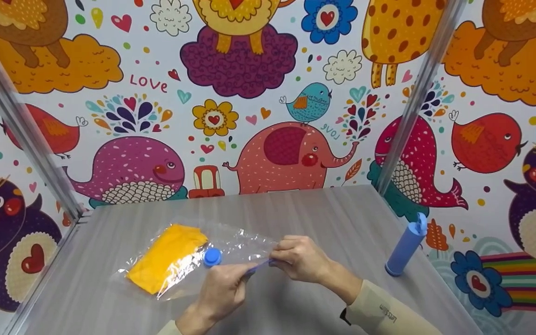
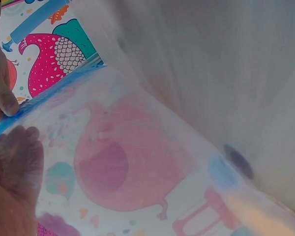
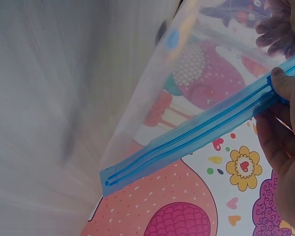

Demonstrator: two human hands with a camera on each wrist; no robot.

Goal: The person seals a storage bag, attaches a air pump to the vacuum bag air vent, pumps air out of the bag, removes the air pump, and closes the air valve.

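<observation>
A clear zip storage bag (image 1: pixel 242 244) lies partly on the table, its near right edge lifted. Inside is a folded orange-yellow cloth (image 1: pixel 168 256), and a round blue valve (image 1: pixel 212 257) sits on the film beside it. My left hand (image 1: pixel 224 286) grips the bag by its blue zip edge (image 2: pixel 54 93); part of that hand shows through the film in the left wrist view. Farther right along the same edge, my right hand (image 1: pixel 303 258) pinches a small blue zip slider (image 3: pixel 274 88) between thumb and fingers. The zip strip (image 3: pixel 187 132) runs on past it to the corner.
A blue hand pump (image 1: pixel 405 246) stands upright near the table's right edge. Cartoon-printed walls (image 1: pixel 258 107) enclose the grey table (image 1: pixel 333 209) at the back and both sides, with metal posts (image 1: pixel 419 93) at the corners.
</observation>
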